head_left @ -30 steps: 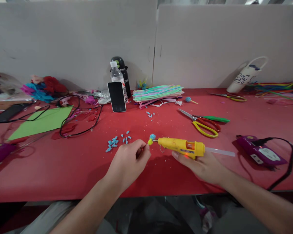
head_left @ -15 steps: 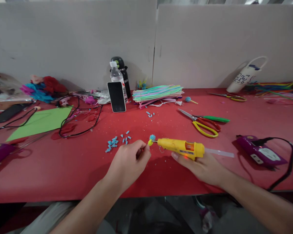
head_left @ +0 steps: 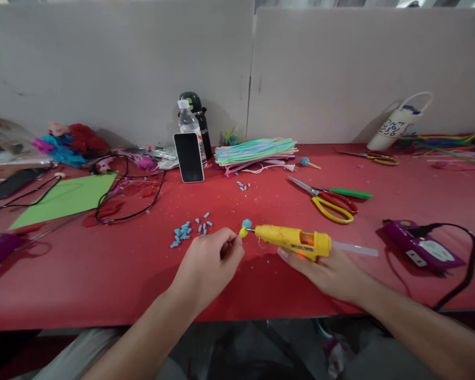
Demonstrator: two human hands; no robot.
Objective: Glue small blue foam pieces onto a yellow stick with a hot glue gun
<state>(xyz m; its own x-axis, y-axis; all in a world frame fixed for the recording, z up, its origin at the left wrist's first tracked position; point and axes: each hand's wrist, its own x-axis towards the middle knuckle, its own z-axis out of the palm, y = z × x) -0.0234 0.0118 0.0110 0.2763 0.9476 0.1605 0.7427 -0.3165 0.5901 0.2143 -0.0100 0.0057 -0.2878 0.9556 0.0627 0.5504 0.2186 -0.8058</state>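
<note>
Between the thumb and fingers of my left hand (head_left: 214,258) is pinched a small yellow fuzzy piece (head_left: 243,231). A blue fuzzy ball (head_left: 246,224) sits just beyond it; whether the two are joined I cannot tell. My right hand (head_left: 328,272) is wrapped round a yellow hot glue gun (head_left: 291,238), whose metal nozzle meets or nearly meets the yellow piece. A clear glue stick (head_left: 356,248) sticks out of the gun's back. Left of my left hand, several short blue cut bits (head_left: 182,232) lie on the red table (head_left: 257,290).
Red- and yellow-handled scissors (head_left: 328,206) and a green-handled tool (head_left: 350,193) lie to the right, near a purple power strip (head_left: 423,245) with a black cord. Behind are a phone (head_left: 189,157), a bottle (head_left: 190,122) and a pipe cleaner bundle (head_left: 257,152). Green paper (head_left: 67,198) lies left.
Almost nothing differs. Both hands, the glue gun and the yellow piece hold nearly the same place.
</note>
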